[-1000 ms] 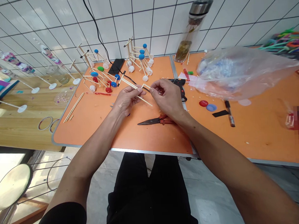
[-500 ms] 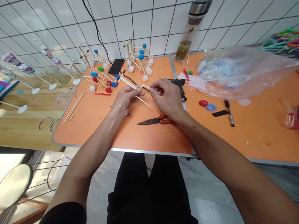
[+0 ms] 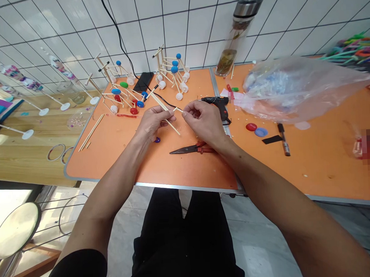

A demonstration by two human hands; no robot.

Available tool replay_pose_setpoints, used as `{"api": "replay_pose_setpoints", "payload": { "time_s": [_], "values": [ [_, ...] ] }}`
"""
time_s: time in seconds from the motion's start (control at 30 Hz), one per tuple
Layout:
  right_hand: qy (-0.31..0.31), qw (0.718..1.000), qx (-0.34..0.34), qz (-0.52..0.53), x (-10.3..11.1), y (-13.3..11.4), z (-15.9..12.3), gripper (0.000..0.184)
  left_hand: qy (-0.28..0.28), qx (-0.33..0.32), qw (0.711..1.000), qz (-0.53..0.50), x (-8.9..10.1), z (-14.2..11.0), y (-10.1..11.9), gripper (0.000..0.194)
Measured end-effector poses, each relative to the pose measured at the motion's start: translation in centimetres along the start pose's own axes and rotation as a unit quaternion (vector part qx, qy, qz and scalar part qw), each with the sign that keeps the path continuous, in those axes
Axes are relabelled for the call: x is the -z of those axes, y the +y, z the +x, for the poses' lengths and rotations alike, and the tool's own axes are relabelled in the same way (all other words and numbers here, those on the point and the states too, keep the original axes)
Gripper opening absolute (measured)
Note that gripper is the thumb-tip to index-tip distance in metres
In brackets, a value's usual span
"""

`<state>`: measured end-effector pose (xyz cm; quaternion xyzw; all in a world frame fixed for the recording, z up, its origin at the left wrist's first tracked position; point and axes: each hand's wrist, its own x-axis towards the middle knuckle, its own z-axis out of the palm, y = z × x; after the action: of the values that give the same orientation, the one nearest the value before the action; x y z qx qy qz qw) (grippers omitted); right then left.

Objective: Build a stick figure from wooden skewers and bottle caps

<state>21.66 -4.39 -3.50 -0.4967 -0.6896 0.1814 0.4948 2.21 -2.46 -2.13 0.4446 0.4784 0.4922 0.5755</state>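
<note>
Pinched in my left hand [image 3: 153,122] are thin wooden sticks [image 3: 173,127], crossing at a slant above the orange table. My right hand [image 3: 203,120] is closed at thumb and forefinger on the end of a short wooden stick [image 3: 179,109], which meets the left fingertips. Much of that short piece is covered by fingers. Below the right hand lie long-nose pliers [image 3: 185,149] with red handles, partly under the wrist. A black glue gun [image 3: 220,106] rests just behind the right hand. Close to my left wrist is a small dark blue cap [image 3: 157,140].
Stick frames with coloured caps, one on the left [image 3: 124,92] and another [image 3: 173,69] further right, stand at the back beside a phone [image 3: 143,82]. Rightward are a tea bottle [image 3: 230,50], a plastic bag [image 3: 281,89], and a marker [image 3: 284,140]. Loose sticks [image 3: 92,132] lie left.
Both hands have shifted slightly; the right hand has moved a little left, closer to the left fingertips. The sticks in the left hand have turned a bit steeper.
</note>
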Motion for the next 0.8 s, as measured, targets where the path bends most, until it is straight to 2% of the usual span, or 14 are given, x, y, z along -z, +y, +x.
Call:
{"api": "replay_pose_setpoints", "payload": {
  "time_s": [0.17, 0.33, 0.67, 0.8],
  "values": [
    [-0.027, 0.997, -0.045, 0.059, -0.2, 0.6, 0.1, 0.009, -0.016, -0.01, 0.999, 0.05, 0.5, 0.3, 0.1, 0.031],
    [-0.056, 0.993, -0.075, 0.074, -0.1, 0.7, 0.2, 0.01, -0.02, -0.016, 0.996, 0.08, 0.5, 0.3, 0.3, 0.025],
    [-0.087, 0.981, -0.134, 0.108, 0.4, -0.3, 0.3, 0.006, -0.028, -0.007, 0.996, 0.09, 0.3, 0.0, 0.8, 0.018],
    [-0.087, 0.979, -0.132, 0.128, 0.3, -0.3, 0.3, 0.005, -0.027, -0.008, 0.995, 0.092, 0.4, 0.1, 0.7, 0.017]
  ]
}}
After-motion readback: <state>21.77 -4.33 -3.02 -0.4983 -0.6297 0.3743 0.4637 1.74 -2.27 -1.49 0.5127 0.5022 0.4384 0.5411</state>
